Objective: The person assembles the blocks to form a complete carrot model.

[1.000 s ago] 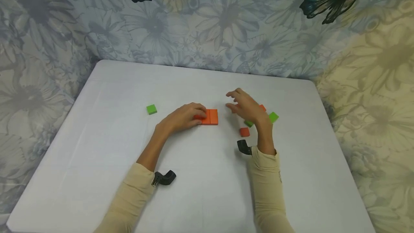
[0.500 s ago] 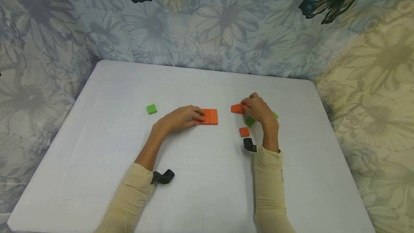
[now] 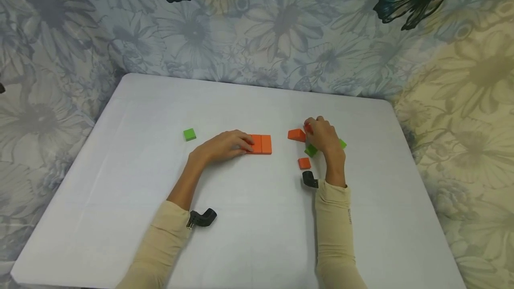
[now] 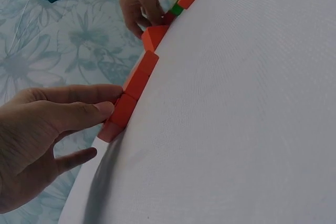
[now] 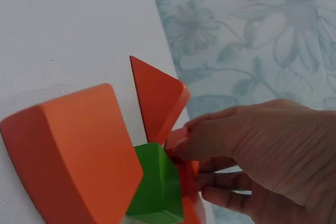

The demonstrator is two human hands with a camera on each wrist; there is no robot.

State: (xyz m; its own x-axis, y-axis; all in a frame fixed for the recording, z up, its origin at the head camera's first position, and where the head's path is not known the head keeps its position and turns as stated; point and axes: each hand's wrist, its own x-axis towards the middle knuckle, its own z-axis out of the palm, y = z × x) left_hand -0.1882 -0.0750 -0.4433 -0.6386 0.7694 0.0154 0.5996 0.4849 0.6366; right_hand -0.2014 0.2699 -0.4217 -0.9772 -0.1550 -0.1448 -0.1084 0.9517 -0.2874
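My left hand (image 3: 225,146) is at the left end of a flat row of orange blocks (image 3: 263,144). In the left wrist view its thumb and index finger pinch the row (image 4: 125,107) from opposite sides. My right hand (image 3: 324,135) pinches a small red-orange block (image 5: 177,139), partly covered by the fingers. Just left of that hand lies an orange triangular block (image 3: 296,135). A green block (image 3: 311,150) sits under the right wrist, with an orange block (image 3: 304,163) nearer the body. More orange pieces under the right fingers are mostly hidden.
A lone green block (image 3: 189,134) lies left of the left hand. Another green block (image 3: 343,143) shows partly behind the right wrist. The white table (image 3: 257,235) ends at a flowered backdrop (image 3: 281,26). Black camera mounts (image 3: 205,217) stick out from both sleeves.
My right hand has come down to the right from above the table and taken hold of a small red-orange block, uncovering the triangular block. The left hand stays on the row, drawn back slightly.
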